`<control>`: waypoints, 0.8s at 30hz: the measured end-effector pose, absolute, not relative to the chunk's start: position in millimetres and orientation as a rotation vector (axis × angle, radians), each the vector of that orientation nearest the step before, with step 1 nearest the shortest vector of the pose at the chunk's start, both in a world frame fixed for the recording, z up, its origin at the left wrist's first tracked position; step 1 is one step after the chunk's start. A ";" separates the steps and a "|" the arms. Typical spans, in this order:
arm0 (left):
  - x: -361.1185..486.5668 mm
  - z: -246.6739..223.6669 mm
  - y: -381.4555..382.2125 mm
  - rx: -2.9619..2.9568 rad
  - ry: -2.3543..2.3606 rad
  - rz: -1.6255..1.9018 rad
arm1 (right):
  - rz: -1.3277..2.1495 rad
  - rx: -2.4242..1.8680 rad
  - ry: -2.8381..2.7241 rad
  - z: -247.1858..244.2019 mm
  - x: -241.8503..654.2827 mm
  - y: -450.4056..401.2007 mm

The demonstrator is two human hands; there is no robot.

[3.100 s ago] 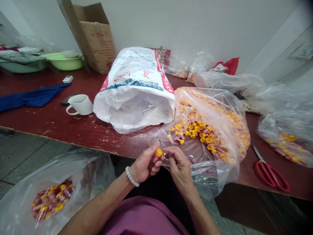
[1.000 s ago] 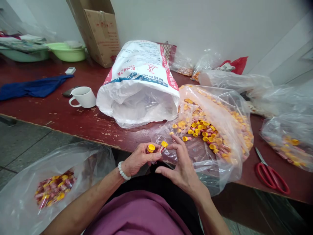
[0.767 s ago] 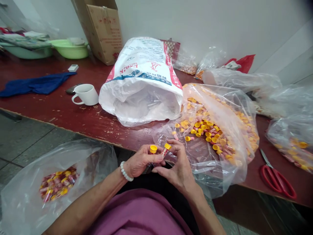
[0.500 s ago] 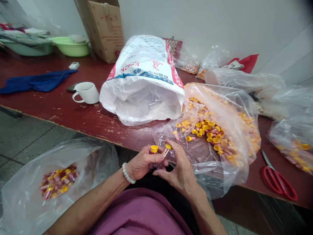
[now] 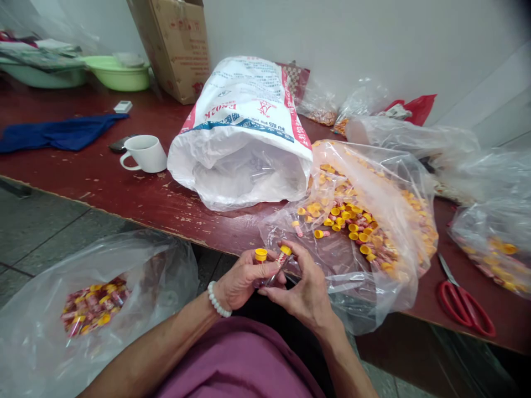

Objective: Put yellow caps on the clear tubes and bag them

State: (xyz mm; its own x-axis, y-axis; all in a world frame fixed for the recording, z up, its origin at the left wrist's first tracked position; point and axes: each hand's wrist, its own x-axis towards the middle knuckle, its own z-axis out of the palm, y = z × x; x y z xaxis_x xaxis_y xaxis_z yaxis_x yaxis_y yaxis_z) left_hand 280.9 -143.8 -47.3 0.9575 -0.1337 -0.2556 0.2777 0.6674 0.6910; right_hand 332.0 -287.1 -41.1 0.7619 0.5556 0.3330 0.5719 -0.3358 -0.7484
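My left hand (image 5: pixel 239 283) is closed around a small clear tube with a yellow cap (image 5: pixel 261 255), held upright. A second yellow-capped tube (image 5: pixel 285 252), tilted, is pinched in my right hand (image 5: pixel 310 293), index finger by the cap and thumb near the bottom. The left thumb lies against this second tube as well. The tubes' lower parts are partly hidden by fingers. Just beyond my right hand, a clear plastic bag (image 5: pixel 398 188) lies open on the table with many yellow caps and pink-printed pieces (image 5: pixel 357 224) spilling from it.
A clear bag of capped tubes (image 5: pixel 166 271) sits low at left. On the red table (image 5: pixel 124 193) are a large white woven sack (image 5: pixel 249 116), a white mug (image 5: pixel 151 155), blue cloth (image 5: pixel 62 132) and red-handled scissors (image 5: pixel 467 307). A carton (image 5: pixel 178 52) and basins (image 5: pixel 120 77) stand behind.
The view has shifted slightly. My hands keep nearly the same hold; the tube in the right hand leans a little more between thumb and index finger.
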 end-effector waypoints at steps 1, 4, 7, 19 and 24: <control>280.7 -45.7 -143.6 0.868 0.193 -0.208 | -0.078 -2.044 -0.863 -40.8 332.1 -287.4; 282.0 -45.0 -141.3 0.846 0.171 -0.246 | -0.063 -2.036 -0.846 -39.5 329.8 -286.4; 283.3 -50.1 -139.6 0.670 0.120 -0.355 | 0.151 -1.856 -0.773 -39.6 326.4 -284.4; 273.2 -42.6 -139.9 1.088 0.097 -0.193 | 0.299 -1.824 -0.770 -36.9 332.0 -295.5; 266.2 -36.5 -139.6 1.286 0.091 -0.158 | 0.354 -1.590 -0.609 -38.3 334.4 -303.8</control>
State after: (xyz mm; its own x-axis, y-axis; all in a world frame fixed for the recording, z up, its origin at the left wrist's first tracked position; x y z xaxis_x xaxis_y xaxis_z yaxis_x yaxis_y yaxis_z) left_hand 266.2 -139.6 -36.5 0.9855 -0.0664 -0.1561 0.1684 0.2721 0.9474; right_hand 334.4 -303.8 -38.3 0.8085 0.5744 0.1280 0.1734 -0.0245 -0.9846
